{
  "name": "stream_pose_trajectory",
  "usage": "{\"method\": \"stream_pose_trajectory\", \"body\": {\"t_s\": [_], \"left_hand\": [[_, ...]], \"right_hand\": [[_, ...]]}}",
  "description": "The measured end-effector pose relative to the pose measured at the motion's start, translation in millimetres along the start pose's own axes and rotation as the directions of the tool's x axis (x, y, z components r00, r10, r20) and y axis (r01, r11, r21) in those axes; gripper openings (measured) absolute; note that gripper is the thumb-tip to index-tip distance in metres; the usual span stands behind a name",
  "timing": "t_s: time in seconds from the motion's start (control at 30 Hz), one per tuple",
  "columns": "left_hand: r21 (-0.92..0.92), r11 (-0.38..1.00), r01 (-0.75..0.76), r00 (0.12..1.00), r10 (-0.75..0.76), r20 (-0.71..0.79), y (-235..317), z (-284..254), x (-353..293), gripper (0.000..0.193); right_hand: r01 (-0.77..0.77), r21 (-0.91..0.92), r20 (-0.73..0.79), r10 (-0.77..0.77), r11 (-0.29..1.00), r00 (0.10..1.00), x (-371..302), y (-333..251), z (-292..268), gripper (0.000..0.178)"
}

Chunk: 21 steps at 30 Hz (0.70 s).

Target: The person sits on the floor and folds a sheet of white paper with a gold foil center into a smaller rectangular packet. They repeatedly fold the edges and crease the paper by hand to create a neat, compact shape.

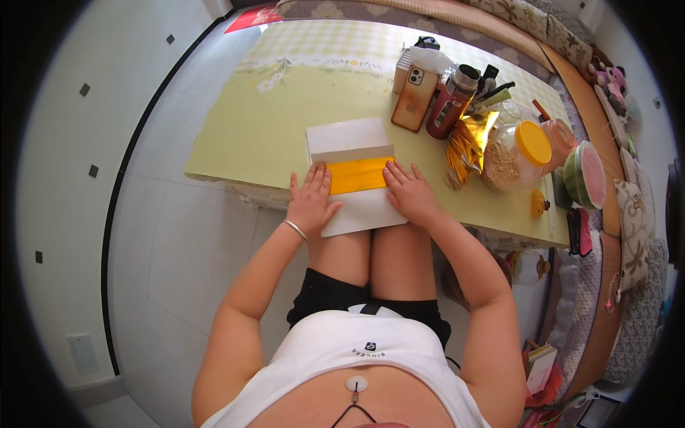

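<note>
A shiny golden-yellow strip of paper point(362, 175) lies across a white sheet point(362, 212) at the table's near edge. The white sheet's far part point(347, 135) shows a crease or raised fold just beyond the strip, and its near part reaches over the edge above my lap. My left hand point(312, 198) rests flat on the strip's left end, fingers stretched out, a silver bangle on the wrist. At the right end my right hand point(412, 194) also lies flat with fingers spread. Neither hand grips anything; their palms hide the strip's ends.
Right of the papers stand a phone point(416, 98), a dark red flask point(453, 103), crumpled gold foil sheets point(471, 146) and a yellow-lidded jar of grains point(508, 158). A watermelon-patterned container point(585, 175) sits near the right edge. The pale green tablecloth point(250, 143) extends left.
</note>
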<state>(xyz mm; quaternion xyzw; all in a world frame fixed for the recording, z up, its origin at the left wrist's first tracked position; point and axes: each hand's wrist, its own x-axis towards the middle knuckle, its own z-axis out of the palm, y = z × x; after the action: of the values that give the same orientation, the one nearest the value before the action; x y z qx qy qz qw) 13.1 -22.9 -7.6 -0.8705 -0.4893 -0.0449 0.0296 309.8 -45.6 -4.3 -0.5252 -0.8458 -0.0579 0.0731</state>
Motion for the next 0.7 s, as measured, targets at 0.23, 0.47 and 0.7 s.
{"method": "stream_pose_trajectory", "body": {"t_s": [0.23, 0.47, 0.7], "left_hand": [[0.003, 0.976, -0.219, 0.954, 0.215, -0.209, 21.2, -34.6, 23.5, 0.044], [0.129, 0.961, -0.244, 0.918, 0.272, -0.288, 6.2, -23.4, 52.5, 0.012], [-0.187, 0.935, -0.301, 0.904, 0.218, -0.368, 40.1, -27.0, 33.4, 0.011]], "right_hand": [[0.049, -0.143, 0.218, -0.016, 0.989, 0.976, 39.5, -26.2, -48.2, 0.038], [0.065, -0.159, -0.159, -0.091, 0.985, 0.983, 34.4, -19.1, -22.3, 0.011], [-0.036, 0.067, -0.240, 0.051, 0.997, 0.969, 26.1, -60.9, -18.4, 0.007]]}}
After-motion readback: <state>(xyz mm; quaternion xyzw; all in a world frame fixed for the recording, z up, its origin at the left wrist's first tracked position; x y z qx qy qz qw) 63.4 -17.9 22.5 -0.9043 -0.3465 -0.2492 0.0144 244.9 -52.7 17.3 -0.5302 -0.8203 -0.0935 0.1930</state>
